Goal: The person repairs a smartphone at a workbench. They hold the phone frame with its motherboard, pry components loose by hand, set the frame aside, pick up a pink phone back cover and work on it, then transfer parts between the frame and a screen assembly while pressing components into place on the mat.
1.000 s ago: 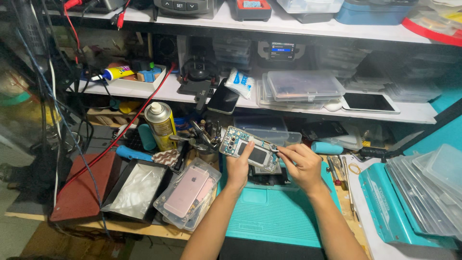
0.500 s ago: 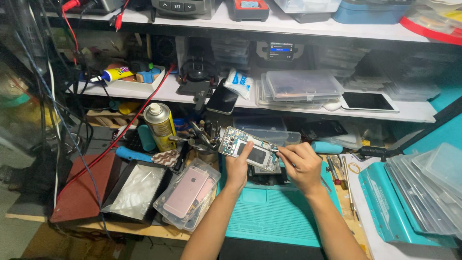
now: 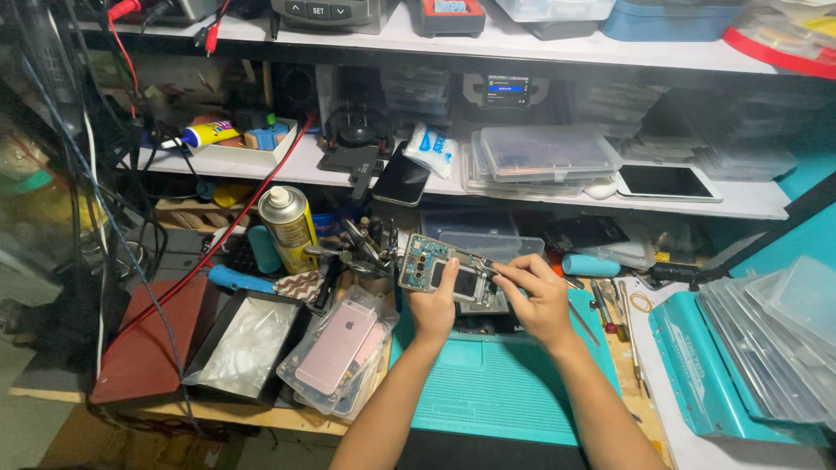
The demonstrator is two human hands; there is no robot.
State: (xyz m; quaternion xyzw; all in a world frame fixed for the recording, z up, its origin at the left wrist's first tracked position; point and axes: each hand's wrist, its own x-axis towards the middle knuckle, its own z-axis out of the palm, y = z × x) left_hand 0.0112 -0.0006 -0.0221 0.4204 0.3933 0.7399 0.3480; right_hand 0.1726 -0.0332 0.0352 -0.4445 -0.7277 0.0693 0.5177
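My arms are bare from the elbow down, with no sleeves, gloves, watch or rings. My left hand [image 3: 433, 306] and right hand [image 3: 540, 300] show short, unpainted nails on the fingers [image 3: 514, 268].

Clearly a phone repair workshop: a teal work mat [image 3: 496, 392] on a cluttered bench, an opened phone chassis [image 3: 440, 268] in hand, a pink phone in a plastic bag [image 3: 338, 346], a yellow spray can [image 3: 290, 228], red test leads [image 3: 228, 233] (trailing from above), stacked clear parts boxes [image 3: 540, 157], and a tablet [image 3: 666, 182] on the shelf.
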